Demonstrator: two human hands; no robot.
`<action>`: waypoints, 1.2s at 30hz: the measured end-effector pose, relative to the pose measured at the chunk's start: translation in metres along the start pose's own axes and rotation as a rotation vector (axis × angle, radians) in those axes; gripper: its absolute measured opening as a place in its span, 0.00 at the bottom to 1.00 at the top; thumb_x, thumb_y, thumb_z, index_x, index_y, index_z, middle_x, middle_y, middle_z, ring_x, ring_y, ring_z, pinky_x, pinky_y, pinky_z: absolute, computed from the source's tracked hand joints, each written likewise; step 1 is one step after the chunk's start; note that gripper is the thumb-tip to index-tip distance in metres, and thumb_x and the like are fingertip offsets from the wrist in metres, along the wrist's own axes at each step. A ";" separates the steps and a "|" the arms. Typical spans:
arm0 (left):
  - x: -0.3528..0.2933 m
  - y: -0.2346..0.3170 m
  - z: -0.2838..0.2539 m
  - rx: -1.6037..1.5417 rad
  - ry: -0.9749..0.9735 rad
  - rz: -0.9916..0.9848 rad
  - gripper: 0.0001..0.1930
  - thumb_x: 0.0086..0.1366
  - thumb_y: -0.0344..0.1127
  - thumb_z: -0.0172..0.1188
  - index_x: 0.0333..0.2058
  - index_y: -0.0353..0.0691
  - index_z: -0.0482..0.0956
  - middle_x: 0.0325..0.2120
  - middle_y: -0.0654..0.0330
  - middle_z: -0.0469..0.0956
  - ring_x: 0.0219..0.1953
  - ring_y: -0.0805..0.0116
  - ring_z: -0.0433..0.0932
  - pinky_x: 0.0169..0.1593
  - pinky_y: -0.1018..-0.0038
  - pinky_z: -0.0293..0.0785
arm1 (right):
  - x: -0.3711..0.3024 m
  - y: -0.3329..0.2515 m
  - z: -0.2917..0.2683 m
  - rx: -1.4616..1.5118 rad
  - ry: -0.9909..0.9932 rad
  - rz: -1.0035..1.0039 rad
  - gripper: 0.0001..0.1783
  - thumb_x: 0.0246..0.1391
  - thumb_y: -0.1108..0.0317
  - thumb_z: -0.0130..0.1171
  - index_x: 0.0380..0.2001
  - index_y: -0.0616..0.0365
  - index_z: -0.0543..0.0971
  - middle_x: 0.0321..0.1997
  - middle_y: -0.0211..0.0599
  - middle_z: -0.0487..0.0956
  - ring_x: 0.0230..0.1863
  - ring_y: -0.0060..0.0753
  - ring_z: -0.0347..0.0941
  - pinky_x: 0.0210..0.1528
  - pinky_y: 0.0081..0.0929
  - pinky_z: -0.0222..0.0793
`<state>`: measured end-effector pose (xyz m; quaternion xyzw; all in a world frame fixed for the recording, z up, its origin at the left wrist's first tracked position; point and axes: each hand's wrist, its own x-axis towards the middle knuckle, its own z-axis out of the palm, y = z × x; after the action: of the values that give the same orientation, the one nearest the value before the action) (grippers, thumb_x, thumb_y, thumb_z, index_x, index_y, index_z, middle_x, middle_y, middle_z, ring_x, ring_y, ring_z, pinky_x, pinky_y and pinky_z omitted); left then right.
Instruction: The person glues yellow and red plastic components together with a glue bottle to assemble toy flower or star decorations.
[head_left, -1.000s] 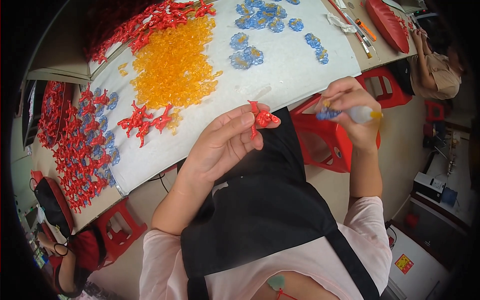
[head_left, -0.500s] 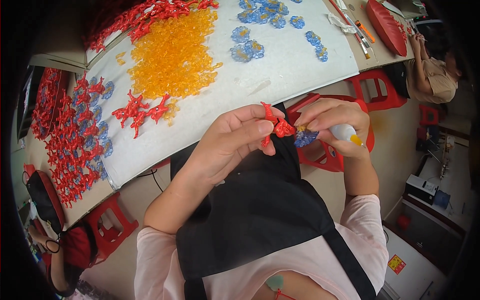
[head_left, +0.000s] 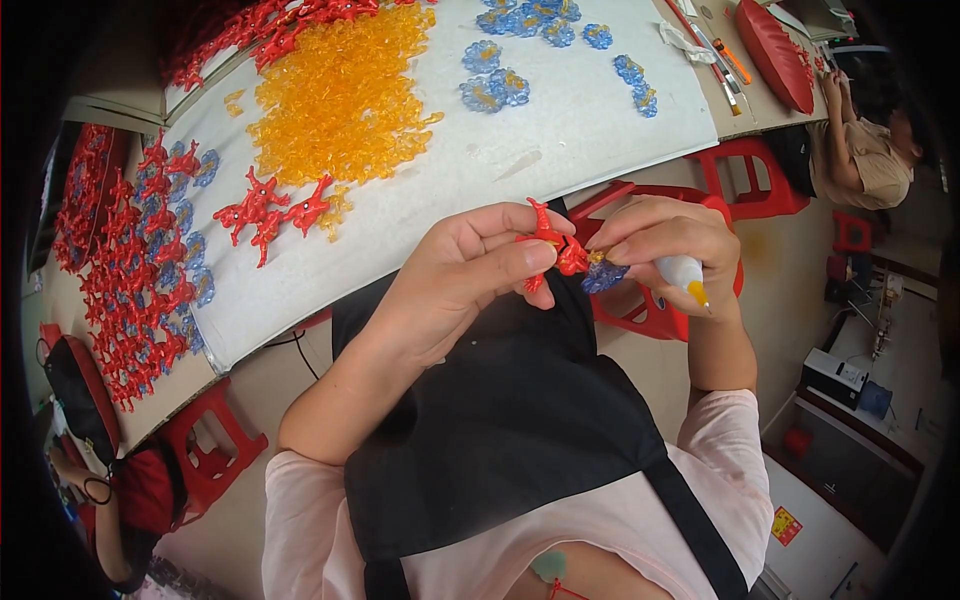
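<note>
A small red plastic figure (head_left: 566, 257) with thin limbs is pinched between the thumb and fingers of my left hand (head_left: 478, 262). Close against it, my right hand (head_left: 680, 242) grips a translucent blue flower-shaped piece (head_left: 603, 275) with a yellow bit on it. Tucked in the same right hand is a white glue bottle (head_left: 684, 275) with a yellow tip pointing down and outward. The figure and the blue piece appear to meet, though the fingertips partly hide the contact. Both hands are held in front of the table edge, above my black apron (head_left: 500, 440).
On the white-covered table (head_left: 480, 170) lie a heap of amber pieces (head_left: 335, 100), a few red figures (head_left: 262, 210) and blue flower pieces (head_left: 500, 88). Rows of finished-looking red-and-blue figures (head_left: 140, 290) fill the left side. Red stools (head_left: 745, 180) stand nearby. Other people sit at right and lower left.
The red figure and the blue piece have come closer together. The glue bottle has tipped further downward in my right hand. The view has shifted slightly.
</note>
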<state>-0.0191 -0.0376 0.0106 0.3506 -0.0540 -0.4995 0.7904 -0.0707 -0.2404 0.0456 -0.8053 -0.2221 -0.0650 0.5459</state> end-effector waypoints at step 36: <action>0.012 0.010 0.009 0.127 -0.002 -0.202 0.15 0.57 0.33 0.56 0.41 0.32 0.71 0.31 0.59 0.75 0.26 0.77 0.72 0.33 0.84 0.71 | -0.002 -0.007 -0.014 -0.169 -0.187 0.028 0.11 0.34 0.78 0.62 0.27 0.58 0.78 0.30 0.35 0.75 0.30 0.30 0.73 0.28 0.20 0.68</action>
<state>-0.0099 -0.0492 0.0198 0.4030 -0.0506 -0.5727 0.7121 -0.0732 -0.2516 0.0563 -0.8541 -0.2545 -0.0006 0.4537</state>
